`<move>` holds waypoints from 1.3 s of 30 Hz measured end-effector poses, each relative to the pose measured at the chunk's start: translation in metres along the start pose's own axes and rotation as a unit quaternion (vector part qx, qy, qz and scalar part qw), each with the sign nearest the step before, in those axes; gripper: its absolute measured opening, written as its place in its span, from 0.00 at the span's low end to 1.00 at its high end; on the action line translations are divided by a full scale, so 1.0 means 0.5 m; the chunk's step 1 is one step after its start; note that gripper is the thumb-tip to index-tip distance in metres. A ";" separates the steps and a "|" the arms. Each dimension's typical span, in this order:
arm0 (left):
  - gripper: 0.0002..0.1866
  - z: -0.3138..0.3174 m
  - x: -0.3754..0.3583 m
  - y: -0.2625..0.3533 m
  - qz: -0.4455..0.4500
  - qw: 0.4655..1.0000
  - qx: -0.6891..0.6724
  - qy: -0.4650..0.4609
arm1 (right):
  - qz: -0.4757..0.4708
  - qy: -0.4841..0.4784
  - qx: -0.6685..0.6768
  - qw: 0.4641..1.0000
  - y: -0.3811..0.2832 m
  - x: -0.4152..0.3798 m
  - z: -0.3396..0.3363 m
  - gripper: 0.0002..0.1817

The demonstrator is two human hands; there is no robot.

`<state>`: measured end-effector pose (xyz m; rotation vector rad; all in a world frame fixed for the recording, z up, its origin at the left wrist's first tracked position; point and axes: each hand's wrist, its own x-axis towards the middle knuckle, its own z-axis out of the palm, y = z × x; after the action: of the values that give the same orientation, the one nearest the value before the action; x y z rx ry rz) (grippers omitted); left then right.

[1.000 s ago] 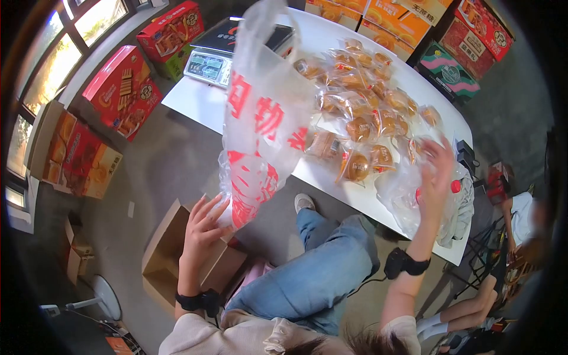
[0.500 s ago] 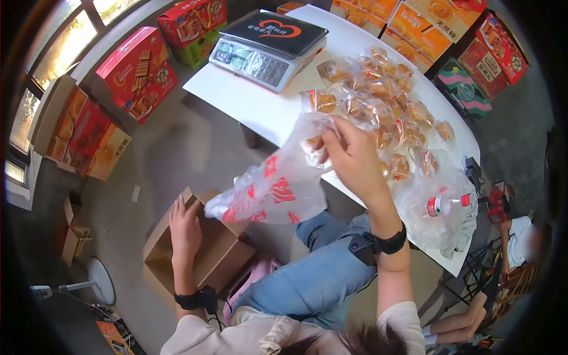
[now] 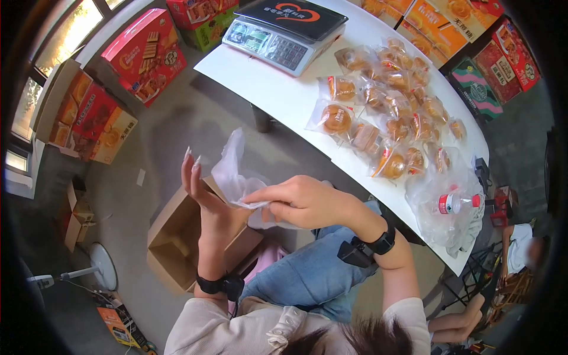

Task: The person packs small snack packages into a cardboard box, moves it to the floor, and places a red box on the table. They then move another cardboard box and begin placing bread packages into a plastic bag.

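A thin whitish plastic bag hangs in front of me, above an open cardboard box. My right hand pinches the bag's edge between thumb and fingers, reaching in from the right. Beside it, my left hand is raised with its fingers spread, its palm against or very near the bag. On the white table lie several individually wrapped round buns.
A scale stands on the table's far left part. At its right end lie clear plastic bags and a bottle. Printed boxes and a fan are on the left. A seated person is at the far right.
My right hand has moved down and left from the table with the bag, whose red print no longer shows. My left hand has risen to the bag. The camera view has shifted slightly.
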<state>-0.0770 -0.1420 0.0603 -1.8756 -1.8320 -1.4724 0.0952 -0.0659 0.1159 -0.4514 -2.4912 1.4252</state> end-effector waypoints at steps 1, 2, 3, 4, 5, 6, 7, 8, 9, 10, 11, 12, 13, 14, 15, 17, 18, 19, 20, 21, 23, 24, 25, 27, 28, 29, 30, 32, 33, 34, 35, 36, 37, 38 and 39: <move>0.41 0.006 0.008 0.003 0.006 0.995 -0.096 0.016 | 0.025 -0.038 0.005 0.999 -0.003 0.005 0.003 0.20; 0.41 -0.006 0.016 -0.001 0.004 0.995 -0.094 0.014 | 0.025 -0.039 0.009 0.999 0.002 0.009 0.009 0.20; 0.28 -0.024 0.025 -0.008 0.044 0.995 -0.003 -0.085 | -0.021 -0.041 -0.030 0.998 0.010 0.013 0.018 0.20; 0.15 -0.035 0.031 -0.015 0.083 0.976 0.087 -0.182 | -0.068 -0.042 -0.069 0.994 0.015 0.017 0.024 0.19; 0.07 -0.029 0.029 -0.026 0.054 0.984 0.060 -0.161 | -0.068 -0.044 -0.067 0.994 0.017 0.021 0.025 0.19; 0.07 -0.029 0.023 -0.041 0.052 0.984 0.062 -0.161 | -0.079 0.034 -0.048 0.995 0.020 0.025 0.021 0.19; 0.07 -0.033 0.017 -0.061 0.027 0.990 0.075 -0.119 | -0.090 0.111 -0.030 0.989 0.025 0.029 0.015 0.19; 0.07 -0.041 0.014 -0.077 0.002 0.993 0.089 -0.077 | -0.091 0.110 -0.028 0.989 0.043 0.038 0.006 0.19; 0.04 -0.049 0.013 -0.085 -0.023 0.995 0.090 -0.041 | 0.024 0.148 -0.019 0.988 0.078 0.048 0.001 0.20; 0.04 -0.058 0.009 -0.090 -0.026 0.994 0.094 -0.042 | 0.140 0.184 -0.010 0.973 0.114 0.051 0.007 0.22; 0.03 -0.066 0.007 -0.096 -0.108 0.992 0.069 -0.013 | 0.221 0.106 -0.086 0.966 0.158 0.049 0.027 0.27; 0.05 -0.074 0.005 -0.101 -0.189 0.981 0.044 0.015 | 0.298 0.027 -0.160 0.941 0.207 0.047 0.054 0.33; 0.08 -0.085 0.010 -0.096 -0.222 0.974 0.019 0.025 | 0.335 -0.090 -0.148 0.926 0.250 0.039 0.092 0.38; 0.08 -0.092 0.009 -0.102 -0.223 0.974 0.023 0.024 | 0.367 -0.206 -0.135 0.897 0.281 0.028 0.138 0.43; 0.07 -0.100 0.006 -0.110 -0.224 0.971 0.064 0.058 | 0.396 -0.307 -0.070 0.862 0.304 0.019 0.183 0.47; 0.08 -0.106 -0.002 -0.129 -0.231 0.961 0.092 0.121 | 0.460 -0.422 0.033 0.781 0.303 0.002 0.251 0.49; 0.08 -0.111 0.002 -0.125 -0.232 0.961 0.094 0.120 | 0.497 -0.439 0.070 0.745 0.297 -0.003 0.273 0.48; 0.09 -0.117 0.010 -0.114 -0.270 0.951 0.076 0.131 | 0.496 -0.441 0.071 0.744 0.307 -0.007 0.292 0.48; 0.11 -0.121 0.014 -0.109 -0.308 0.939 0.058 0.142 | 0.492 -0.429 0.126 0.747 0.327 -0.011 0.313 0.45; 0.13 -0.115 0.014 -0.115 -0.275 0.942 0.071 0.179 | 0.488 -0.414 0.180 0.747 0.331 -0.011 0.319 0.42; 0.14 -0.117 0.014 -0.109 -0.315 0.929 0.048 0.187 | 0.494 -0.421 0.196 0.735 0.337 -0.023 0.322 0.40; 0.14 -0.115 0.020 -0.103 -0.351 0.915 0.025 0.198 | 0.499 -0.425 0.209 0.726 0.333 -0.027 0.316 0.37; 0.14 -0.112 0.025 -0.101 -0.357 0.912 0.021 0.203 | 0.489 -0.417 0.219 0.734 0.319 -0.031 0.307 0.35; 0.15 -0.105 0.028 -0.108 -0.353 0.911 0.029 0.211 | 0.475 -0.416 0.198 0.750 0.317 -0.041 0.307 0.32; 0.15 -0.102 0.029 -0.108 -0.349 0.911 0.043 0.218 | 0.457 -0.419 0.179 0.764 0.315 -0.045 0.306 0.29; 0.15 -0.099 0.032 -0.106 -0.349 0.911 0.038 0.218 | 0.457 -0.392 0.208 0.771 0.312 -0.050 0.303 0.21; 0.15 -0.099 0.036 -0.101 -0.358 0.908 0.037 0.216 | 0.460 -0.389 0.208 0.771 0.313 -0.051 0.300 0.21; 0.16 -0.091 0.039 -0.097 -0.368 0.905 0.033 0.212 | 0.413 -0.349 0.219 0.812 0.318 -0.055 0.293 0.14; 0.16 -0.088 0.039 -0.098 -0.364 0.906 0.038 0.212 | 0.436 -0.311 0.252 0.806 0.315 -0.059 0.293 0.09; 0.17 -0.084 0.041 -0.099 -0.360 0.908 0.043 0.211 | 0.438 -0.308 0.252 0.806 0.316 -0.058 0.290 0.09; 0.17 -0.081 0.042 -0.100 -0.359 0.908 0.039 0.210 | 0.452 -0.297 0.239 0.806 0.318 -0.056 0.287 0.07; 0.16 -0.079 0.041 -0.100 -0.360 0.911 0.024 0.198 | 0.467 -0.286 0.225 0.806 0.320 -0.055 0.284 0.06; 0.15 -0.079 0.040 -0.102 -0.360 0.914 0.009 0.187 | 0.480 -0.243 0.222 0.813 0.323 -0.055 0.284 0.04; 0.15 -0.076 0.035 -0.115 -0.360 0.914 0.005 0.185 | 0.483 -0.239 0.222 0.813 0.333 -0.056 0.284 0.04; 0.14 -0.072 0.025 -0.138 -0.320 0.931 -0.019 0.174 | 0.498 -0.187 0.228 0.815 0.350 -0.056 0.284 0.05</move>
<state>-0.1551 -0.1403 0.0521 -0.9469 -2.3375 -1.8715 0.0973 -0.1052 -0.1077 -1.6555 -2.0242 2.6018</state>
